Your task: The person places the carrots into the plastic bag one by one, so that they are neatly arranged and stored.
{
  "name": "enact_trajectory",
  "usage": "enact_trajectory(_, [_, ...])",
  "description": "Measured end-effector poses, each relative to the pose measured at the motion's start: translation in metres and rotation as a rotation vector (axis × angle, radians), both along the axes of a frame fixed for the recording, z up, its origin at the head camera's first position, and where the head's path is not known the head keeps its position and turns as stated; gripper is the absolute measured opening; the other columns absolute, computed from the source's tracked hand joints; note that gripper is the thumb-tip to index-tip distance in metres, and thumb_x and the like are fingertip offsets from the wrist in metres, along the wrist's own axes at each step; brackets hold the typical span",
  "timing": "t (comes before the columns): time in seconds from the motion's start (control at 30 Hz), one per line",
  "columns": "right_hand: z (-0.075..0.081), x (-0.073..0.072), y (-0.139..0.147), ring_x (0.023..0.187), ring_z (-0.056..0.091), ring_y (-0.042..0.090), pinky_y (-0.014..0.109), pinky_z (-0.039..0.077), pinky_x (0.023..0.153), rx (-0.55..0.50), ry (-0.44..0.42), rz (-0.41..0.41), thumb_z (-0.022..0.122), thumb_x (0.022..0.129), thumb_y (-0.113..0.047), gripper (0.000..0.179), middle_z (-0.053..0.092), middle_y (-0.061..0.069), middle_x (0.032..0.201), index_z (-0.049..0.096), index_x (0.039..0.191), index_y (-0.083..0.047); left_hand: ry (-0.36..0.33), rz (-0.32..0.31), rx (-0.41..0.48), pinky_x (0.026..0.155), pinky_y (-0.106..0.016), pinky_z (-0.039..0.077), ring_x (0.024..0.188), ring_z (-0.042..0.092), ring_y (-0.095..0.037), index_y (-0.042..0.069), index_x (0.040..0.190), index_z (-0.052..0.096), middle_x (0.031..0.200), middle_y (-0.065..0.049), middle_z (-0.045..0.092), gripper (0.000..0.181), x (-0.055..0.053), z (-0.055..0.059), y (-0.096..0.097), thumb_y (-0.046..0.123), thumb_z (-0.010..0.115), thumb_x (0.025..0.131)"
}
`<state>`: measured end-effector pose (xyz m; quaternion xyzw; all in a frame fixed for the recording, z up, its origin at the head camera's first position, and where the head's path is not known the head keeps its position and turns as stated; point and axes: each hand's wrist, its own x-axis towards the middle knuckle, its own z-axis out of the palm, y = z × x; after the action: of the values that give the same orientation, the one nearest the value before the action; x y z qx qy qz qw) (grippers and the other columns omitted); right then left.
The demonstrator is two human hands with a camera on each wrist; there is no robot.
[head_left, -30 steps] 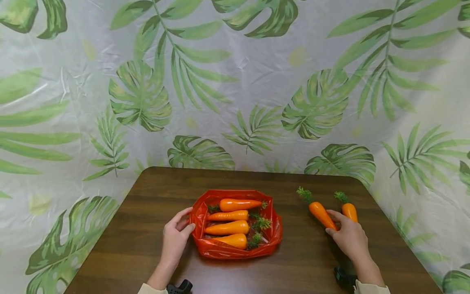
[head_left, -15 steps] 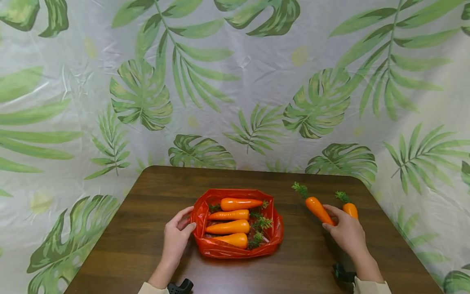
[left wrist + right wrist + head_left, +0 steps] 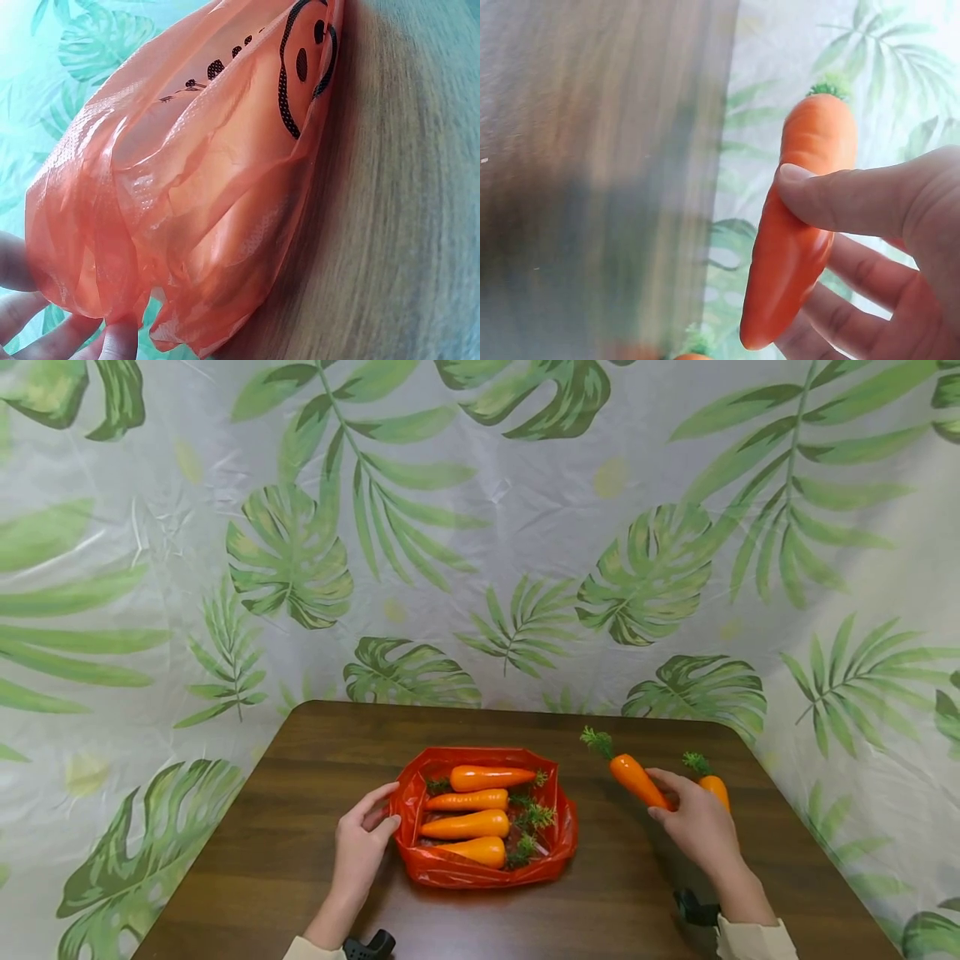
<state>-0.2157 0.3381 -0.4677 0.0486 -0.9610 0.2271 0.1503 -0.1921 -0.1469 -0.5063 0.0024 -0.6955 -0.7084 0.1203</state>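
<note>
A red plastic bag (image 3: pixel 561 852) lies wide open on the table, with several orange carrots (image 3: pixel 467 823) with green tops inside. My left hand (image 3: pixel 360 842) holds the bag's left rim between thumb and fingers; in the left wrist view the fingers (image 3: pixel 60 337) pinch the bag's gathered edge, and a black printed face shows on its side. My right hand (image 3: pixel 701 827) grips a carrot (image 3: pixel 632 777) near its pointed end, green top toward the far left. In the right wrist view the thumb presses across this carrot (image 3: pixel 799 247), raised above the table.
Another carrot (image 3: pixel 715 787) lies on the table just beyond my right hand, partly hidden by it. The dark wooden table (image 3: pixel 315 752) ends at a leaf-patterned curtain (image 3: pixel 525 527) behind. A black strap device is on each wrist.
My right hand has moved left with the carrot, away from the other carrot. The left hand and the bag have stayed in place.
</note>
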Motion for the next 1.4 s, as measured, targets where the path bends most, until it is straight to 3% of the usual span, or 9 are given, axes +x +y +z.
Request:
enact_trajectory(0.6, [0.024, -0.003, -0.015, 0.086, 0.067, 0.028, 0.048, 0.054, 0.069, 0.012, 0.104, 0.073, 0.086, 0.078, -0.011, 0.061, 0.072, 0.011, 0.113, 0.064, 0.135, -0.013, -0.014, 0.014, -0.010, 0.086, -0.032, 0.056, 0.115, 0.064, -0.036, 0.006, 0.131, 0.066, 0.134, -0.017, 0.061, 0.044, -0.001, -0.001, 0.001, -0.009, 0.063, 0.090])
enact_trajectory(0.87, [0.035, -0.005, -0.031, 0.085, 0.067, 0.027, 0.044, 0.051, 0.066, 0.007, 0.075, 0.070, 0.085, 0.080, -0.014, 0.061, 0.072, 0.009, 0.113, 0.063, 0.137, -0.016, -0.016, 0.024, -0.030, 0.086, -0.032, 0.056, 0.115, 0.064, -0.036, 0.006, 0.131, 0.066, 0.133, -0.018, 0.062, 0.044, -0.003, 0.001, 0.001, -0.010, 0.063, 0.090])
enact_trajectory(1.13, [0.037, -0.011, -0.051, 0.086, 0.066, 0.026, 0.046, 0.053, 0.068, 0.009, 0.079, 0.113, 0.085, 0.080, -0.013, 0.060, 0.072, 0.007, 0.112, 0.064, 0.136, -0.019, -0.018, 0.024, -0.032, 0.086, -0.032, 0.056, 0.116, 0.064, -0.035, 0.005, 0.130, 0.067, 0.133, -0.018, 0.062, 0.044, -0.002, 0.001, 0.001, -0.010, 0.064, 0.089])
enact_trajectory(1.4, [0.041, -0.013, -0.070, 0.086, 0.066, 0.025, 0.041, 0.050, 0.058, 0.027, 0.072, 0.135, 0.086, 0.079, -0.013, 0.060, 0.071, 0.003, 0.114, 0.065, 0.135, -0.024, -0.010, 0.004, 0.000, 0.085, -0.031, 0.056, 0.117, 0.063, -0.033, 0.004, 0.128, 0.068, 0.133, -0.018, 0.062, 0.043, -0.002, 0.000, 0.001, -0.011, 0.064, 0.088])
